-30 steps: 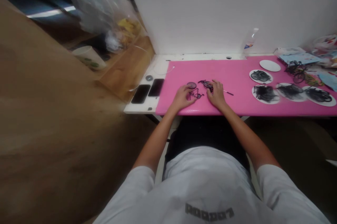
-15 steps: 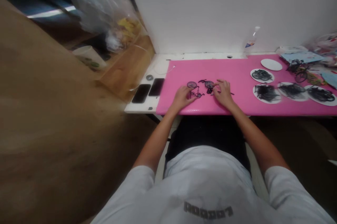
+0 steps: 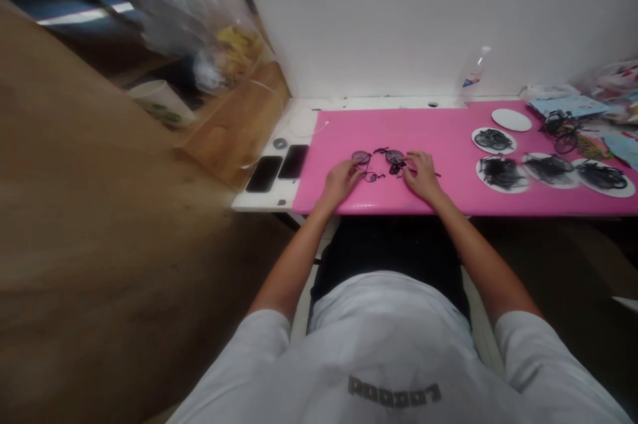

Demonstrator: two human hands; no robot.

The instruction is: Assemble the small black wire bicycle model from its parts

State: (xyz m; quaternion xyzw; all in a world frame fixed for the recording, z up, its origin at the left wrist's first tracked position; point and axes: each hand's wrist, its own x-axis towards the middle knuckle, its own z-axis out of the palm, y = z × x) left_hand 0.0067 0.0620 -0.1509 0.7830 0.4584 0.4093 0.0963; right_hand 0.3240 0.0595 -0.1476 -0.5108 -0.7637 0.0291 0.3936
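Small black parts of a model bicycle (image 3: 379,165), two wheels and thin frame pieces, lie on the pink mat (image 3: 433,138) near its front edge. My left hand (image 3: 339,181) rests on the mat with its fingers curled at the frame piece beside the left wheel. To the right of the parts my right hand (image 3: 423,175) has its fingers bent, pinching at small black pieces by the right wheel. A thin black rod pokes out from under that hand. What each fingertip grips is too small to make out.
Several white discs (image 3: 502,173) carrying heaps of black parts sit on the mat's right side, beside a built model bicycle (image 3: 562,129). Two phones (image 3: 278,167) lie left of the mat. A plastic bottle (image 3: 472,76) stands against the wall. A brown board (image 3: 90,244) fills the left.
My right hand has shifted a little to the right along the parts. The left hand has hardly moved. The view has tilted slightly.
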